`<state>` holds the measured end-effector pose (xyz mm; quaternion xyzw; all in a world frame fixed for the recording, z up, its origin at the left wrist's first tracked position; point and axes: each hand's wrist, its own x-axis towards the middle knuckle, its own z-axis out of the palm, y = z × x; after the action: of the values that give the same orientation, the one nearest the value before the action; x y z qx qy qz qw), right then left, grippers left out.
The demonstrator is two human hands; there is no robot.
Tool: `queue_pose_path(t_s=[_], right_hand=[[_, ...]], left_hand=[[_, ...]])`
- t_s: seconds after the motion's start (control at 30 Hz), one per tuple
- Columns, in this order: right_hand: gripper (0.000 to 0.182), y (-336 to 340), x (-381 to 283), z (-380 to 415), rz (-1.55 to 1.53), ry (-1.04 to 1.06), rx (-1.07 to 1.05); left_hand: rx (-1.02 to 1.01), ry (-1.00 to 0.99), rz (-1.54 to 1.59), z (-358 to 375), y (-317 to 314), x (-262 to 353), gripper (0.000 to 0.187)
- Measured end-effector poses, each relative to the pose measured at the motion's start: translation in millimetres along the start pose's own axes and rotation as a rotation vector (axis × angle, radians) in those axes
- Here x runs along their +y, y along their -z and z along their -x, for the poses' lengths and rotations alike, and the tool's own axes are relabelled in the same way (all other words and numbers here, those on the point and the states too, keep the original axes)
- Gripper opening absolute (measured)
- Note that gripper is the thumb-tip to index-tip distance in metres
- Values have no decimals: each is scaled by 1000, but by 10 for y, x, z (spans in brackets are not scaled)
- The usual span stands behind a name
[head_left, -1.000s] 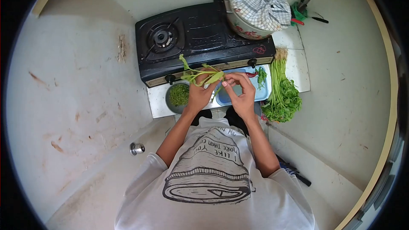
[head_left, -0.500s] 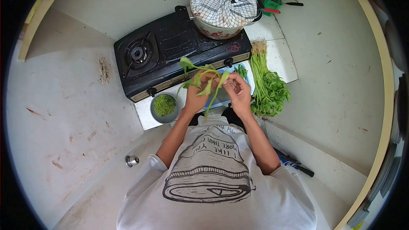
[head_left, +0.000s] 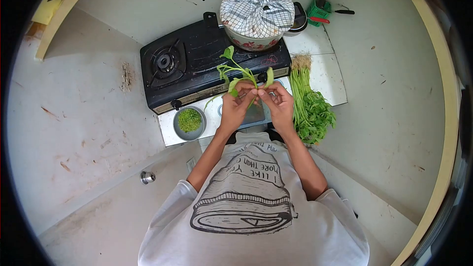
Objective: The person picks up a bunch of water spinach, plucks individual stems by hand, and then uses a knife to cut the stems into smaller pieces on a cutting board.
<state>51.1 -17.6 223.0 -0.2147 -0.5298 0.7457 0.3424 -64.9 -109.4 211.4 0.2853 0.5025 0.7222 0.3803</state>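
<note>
A leafy green stem (head_left: 238, 71) is held between my two hands, over a blue-rimmed tray (head_left: 253, 114). My left hand (head_left: 234, 110) grips the stem with thumb and fingers closed. Thumb tip to thumb tip with it, my right hand (head_left: 279, 107) pinches the same stem. Its leaves stick up and out above the fingers, while the lower end is mostly hidden behind the hands. Right of the tray lies a large bunch of leafy greens (head_left: 315, 113) with roots still on. To the left, a grey bowl (head_left: 176, 127) holds finely chopped greens (head_left: 189, 119).
Behind my hands stands a black two-burner gas stove (head_left: 204, 51). On its right side sits a flowered pot (head_left: 253, 44) wrapped in a checked cloth (head_left: 256, 10). A green basket (head_left: 315, 11) of utensils is at the back right, near a red handle (head_left: 320, 20).
My hands have come closer together, thumbs meeting on the stem. The stem's leaves now point more upward, and its lower end no longer hangs plainly in front. The view has shifted slightly.
</note>
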Motion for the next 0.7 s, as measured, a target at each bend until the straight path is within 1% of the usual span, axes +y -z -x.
queue_pose_path(t_s=[0.13, 0.23, 0.33, 0.43, 0.53, 0.7], right_hand=[[13, 70, -27, 5, -40, 18, 1], [12, 239, 92, 36, 37, 12, -41], [11, 359, 158, 60, 64, -26, -27], [9, 467, 115, 50, 175, -1, -41], [9, 580, 127, 24, 256, 69, -86], [8, 725, 43, 6, 270, 64, -143]], left_hand=[[132, 69, 63, 18, -116, -23, 13], [220, 138, 73, 8, -210, -40, 15], [242, 177, 191, 10, -253, -179, 17], [285, 135, 285, 32, -431, -180, 18], [298, 122, 332, 38, -518, -264, 17], [315, 176, 375, 63, -605, -323, 16]])
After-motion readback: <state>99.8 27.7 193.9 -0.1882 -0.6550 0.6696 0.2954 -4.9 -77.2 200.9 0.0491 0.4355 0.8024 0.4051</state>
